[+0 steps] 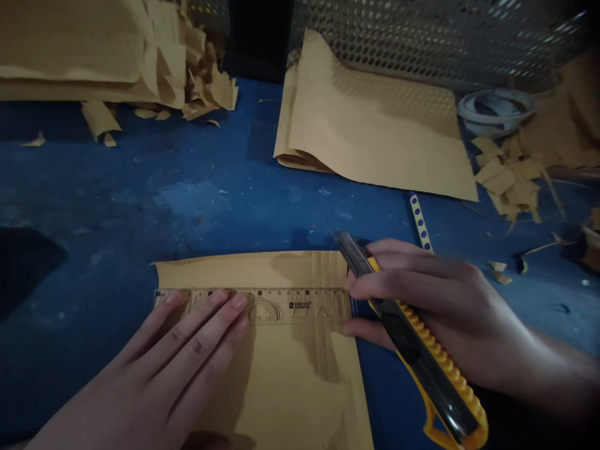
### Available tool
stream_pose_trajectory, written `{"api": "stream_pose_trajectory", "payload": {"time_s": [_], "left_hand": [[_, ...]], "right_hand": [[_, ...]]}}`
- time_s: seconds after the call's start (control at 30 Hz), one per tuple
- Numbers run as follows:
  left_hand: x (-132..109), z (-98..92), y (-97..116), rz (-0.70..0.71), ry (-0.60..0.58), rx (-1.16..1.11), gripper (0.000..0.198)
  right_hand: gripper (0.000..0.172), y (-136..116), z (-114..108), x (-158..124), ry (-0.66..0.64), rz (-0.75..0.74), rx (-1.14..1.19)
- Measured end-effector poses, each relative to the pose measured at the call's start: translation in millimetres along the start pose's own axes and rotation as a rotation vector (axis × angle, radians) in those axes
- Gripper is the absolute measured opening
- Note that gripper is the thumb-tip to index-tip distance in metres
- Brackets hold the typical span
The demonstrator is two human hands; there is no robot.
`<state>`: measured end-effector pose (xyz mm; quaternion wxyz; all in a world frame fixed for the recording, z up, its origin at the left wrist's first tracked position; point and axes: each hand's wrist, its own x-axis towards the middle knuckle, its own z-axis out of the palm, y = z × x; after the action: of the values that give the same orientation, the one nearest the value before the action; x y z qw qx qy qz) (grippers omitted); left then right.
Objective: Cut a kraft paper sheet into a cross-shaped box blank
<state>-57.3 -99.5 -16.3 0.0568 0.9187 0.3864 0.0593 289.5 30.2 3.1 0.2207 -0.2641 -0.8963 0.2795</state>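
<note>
A clear plastic ruler (300, 306) lies across a brown paper sheet (290, 369) near its far edge. My left hand (173, 362) rests flat on the ruler's left half, fingers spread. In my right hand (435, 306) is a yellow box cutter (417, 350), its metal blade end pointing up and left above the paper's far right corner. Fingers of that hand also touch the ruler's right end. A strip of the paper shows beyond the ruler's far edge, with faint parallel creases at its right.
Folded brown paper (375, 131) lies at the back, a paper stack (70, 50) at the back left. Paper scraps (509, 175) and a white tape roll (497, 111) are at the right. A dotted stick (419, 222) lies on the blue table (117, 200). Perforated metal (422, 37) stands behind.
</note>
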Motion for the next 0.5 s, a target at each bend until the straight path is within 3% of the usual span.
{"api": "stream_pose_trajectory", "payload": {"time_s": [0.5], "left_hand": [[-3.5, -0.9, 1.2, 0.005, -0.011, -0.002, 0.100]], "right_hand": [[0.025, 0.6, -0.1, -0.6, 0.007, -0.007, -0.004]]}}
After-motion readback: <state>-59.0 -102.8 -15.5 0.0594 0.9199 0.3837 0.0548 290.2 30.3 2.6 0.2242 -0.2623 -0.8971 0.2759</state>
